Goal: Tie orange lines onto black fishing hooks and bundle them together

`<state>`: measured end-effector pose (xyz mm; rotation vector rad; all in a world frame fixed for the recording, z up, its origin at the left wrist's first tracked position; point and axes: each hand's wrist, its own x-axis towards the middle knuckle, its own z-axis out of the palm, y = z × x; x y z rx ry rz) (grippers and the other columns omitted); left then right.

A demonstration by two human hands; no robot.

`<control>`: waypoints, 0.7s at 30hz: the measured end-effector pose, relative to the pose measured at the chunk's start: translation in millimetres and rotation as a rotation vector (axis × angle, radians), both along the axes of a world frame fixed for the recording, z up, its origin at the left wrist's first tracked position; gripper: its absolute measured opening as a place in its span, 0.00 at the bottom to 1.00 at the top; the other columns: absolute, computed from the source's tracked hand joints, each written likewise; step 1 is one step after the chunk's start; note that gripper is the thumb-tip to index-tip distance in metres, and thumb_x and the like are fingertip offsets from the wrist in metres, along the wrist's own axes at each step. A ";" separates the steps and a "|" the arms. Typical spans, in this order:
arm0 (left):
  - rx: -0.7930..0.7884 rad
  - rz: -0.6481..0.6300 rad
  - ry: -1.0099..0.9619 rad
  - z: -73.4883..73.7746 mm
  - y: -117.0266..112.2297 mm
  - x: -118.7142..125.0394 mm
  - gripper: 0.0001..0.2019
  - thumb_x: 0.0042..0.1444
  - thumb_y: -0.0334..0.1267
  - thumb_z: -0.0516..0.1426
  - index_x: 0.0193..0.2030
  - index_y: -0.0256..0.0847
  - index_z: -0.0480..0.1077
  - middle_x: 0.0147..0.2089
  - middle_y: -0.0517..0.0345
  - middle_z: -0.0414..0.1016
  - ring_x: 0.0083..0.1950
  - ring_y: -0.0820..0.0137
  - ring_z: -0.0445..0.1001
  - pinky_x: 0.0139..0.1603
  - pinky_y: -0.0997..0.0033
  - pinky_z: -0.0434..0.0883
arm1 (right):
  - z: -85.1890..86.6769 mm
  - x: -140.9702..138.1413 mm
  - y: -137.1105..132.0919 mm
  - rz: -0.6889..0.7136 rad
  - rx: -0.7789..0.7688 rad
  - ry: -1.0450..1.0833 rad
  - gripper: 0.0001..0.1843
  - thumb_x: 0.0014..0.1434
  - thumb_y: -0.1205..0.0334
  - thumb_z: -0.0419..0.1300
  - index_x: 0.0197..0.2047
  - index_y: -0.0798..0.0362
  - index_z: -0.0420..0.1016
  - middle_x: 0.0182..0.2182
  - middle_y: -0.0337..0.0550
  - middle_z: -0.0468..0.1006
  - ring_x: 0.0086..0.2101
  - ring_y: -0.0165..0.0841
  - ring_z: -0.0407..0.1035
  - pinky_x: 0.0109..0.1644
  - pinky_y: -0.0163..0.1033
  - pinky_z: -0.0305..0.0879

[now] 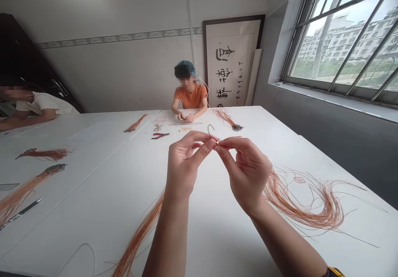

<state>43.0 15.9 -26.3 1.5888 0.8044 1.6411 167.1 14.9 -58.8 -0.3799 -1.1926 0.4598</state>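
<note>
My left hand [192, 152] pinches a fish hook [211, 127] between thumb and forefinger, its curved bend standing up above the fingertips. Close against it, my right hand [245, 161] has thumb and forefinger pressed together near the hook's lower end. What lies between those right fingertips is too small to make out, perhaps a strand. Both hands are raised over the white table [214, 227]. Beneath my right forearm spreads a loose bundle of reddish-brown strands [311, 215]. Another strand bundle [139, 237] runs partly behind my left forearm.
Across the table sits a person in an orange shirt [190, 96], hands together. Red-handled pliers [160, 135] lie nearby. More strand bundles [228, 119] rest around, some with dark hook ends. At left are another person's arm [27, 121] and a pen [23, 211]. A barred window [342, 40] is right.
</note>
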 end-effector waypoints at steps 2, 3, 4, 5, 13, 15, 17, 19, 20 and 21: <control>0.023 -0.080 -0.037 1.9 -1.3 -0.8 0.03 0.64 0.43 0.67 0.39 0.50 0.84 0.41 0.61 0.80 0.46 0.70 0.77 0.51 0.69 0.72 | 3.3 2.9 -4.6 0.080 -0.051 0.020 0.11 0.62 0.72 0.72 0.44 0.46 0.83 0.35 0.36 0.84 0.37 0.32 0.79 0.44 0.39 0.73; 0.032 -0.118 -0.061 2.6 -1.6 -1.5 0.03 0.64 0.43 0.67 0.39 0.51 0.84 0.40 0.61 0.79 0.45 0.71 0.76 0.49 0.71 0.73 | 5.4 5.0 -6.4 0.154 -0.100 0.037 0.09 0.63 0.69 0.72 0.44 0.46 0.83 0.35 0.36 0.84 0.37 0.31 0.79 0.44 0.39 0.73; 0.035 -0.146 -0.082 3.0 -1.7 -2.4 0.03 0.64 0.42 0.67 0.40 0.51 0.84 0.40 0.61 0.78 0.44 0.72 0.75 0.48 0.72 0.74 | 7.7 7.3 -7.5 0.248 -0.157 0.046 0.06 0.65 0.66 0.71 0.43 0.46 0.83 0.35 0.37 0.85 0.37 0.31 0.79 0.44 0.38 0.73; 0.034 -0.167 -0.096 3.2 -1.7 -3.2 0.03 0.64 0.42 0.67 0.39 0.50 0.84 0.40 0.61 0.77 0.44 0.73 0.74 0.45 0.73 0.74 | 10.0 9.8 -7.9 0.353 -0.217 0.045 0.01 0.67 0.63 0.70 0.42 0.47 0.84 0.34 0.37 0.85 0.36 0.30 0.79 0.44 0.38 0.73; -0.033 -0.399 -0.118 4.7 -1.3 -5.6 0.06 0.68 0.41 0.63 0.40 0.47 0.81 0.33 0.63 0.70 0.24 0.80 0.68 0.25 0.75 0.72 | 18.0 20.8 1.4 0.966 -0.509 0.022 0.09 0.65 0.58 0.70 0.33 0.51 0.88 0.28 0.39 0.84 0.27 0.26 0.75 0.37 0.33 0.69; -0.039 -0.414 -0.120 5.1 -1.1 -4.9 0.05 0.68 0.40 0.63 0.40 0.47 0.81 0.31 0.63 0.68 0.23 0.78 0.69 0.22 0.76 0.72 | 18.4 21.1 2.4 1.016 -0.522 0.046 0.08 0.64 0.60 0.70 0.33 0.52 0.88 0.27 0.39 0.84 0.26 0.25 0.75 0.36 0.32 0.69; -0.041 -0.411 -0.126 5.3 -1.0 -3.8 0.04 0.67 0.40 0.63 0.41 0.47 0.80 0.29 0.63 0.68 0.23 0.77 0.70 0.21 0.76 0.72 | 18.8 21.1 2.9 1.031 -0.530 0.056 0.09 0.64 0.60 0.70 0.33 0.53 0.88 0.27 0.39 0.84 0.25 0.25 0.75 0.35 0.32 0.70; -0.052 -0.393 -0.126 5.5 -1.2 -2.3 0.04 0.66 0.41 0.64 0.40 0.46 0.80 0.28 0.63 0.67 0.22 0.77 0.69 0.21 0.76 0.72 | 19.1 21.0 3.6 1.025 -0.539 0.058 0.08 0.62 0.60 0.71 0.32 0.53 0.87 0.26 0.39 0.84 0.24 0.26 0.75 0.34 0.32 0.71; -0.063 -0.377 -0.124 5.6 -1.4 -1.5 0.05 0.66 0.42 0.65 0.39 0.46 0.80 0.28 0.63 0.67 0.22 0.77 0.68 0.21 0.75 0.72 | 19.0 20.8 4.0 1.019 -0.542 0.057 0.08 0.62 0.60 0.72 0.31 0.53 0.86 0.26 0.38 0.84 0.24 0.26 0.75 0.34 0.32 0.71; -0.071 -0.357 -0.121 5.7 -1.6 -0.8 0.05 0.65 0.42 0.65 0.38 0.46 0.80 0.29 0.63 0.68 0.23 0.76 0.69 0.21 0.74 0.72 | 18.8 20.7 4.4 1.011 -0.540 0.058 0.08 0.61 0.60 0.72 0.31 0.52 0.86 0.26 0.38 0.83 0.24 0.26 0.74 0.34 0.33 0.71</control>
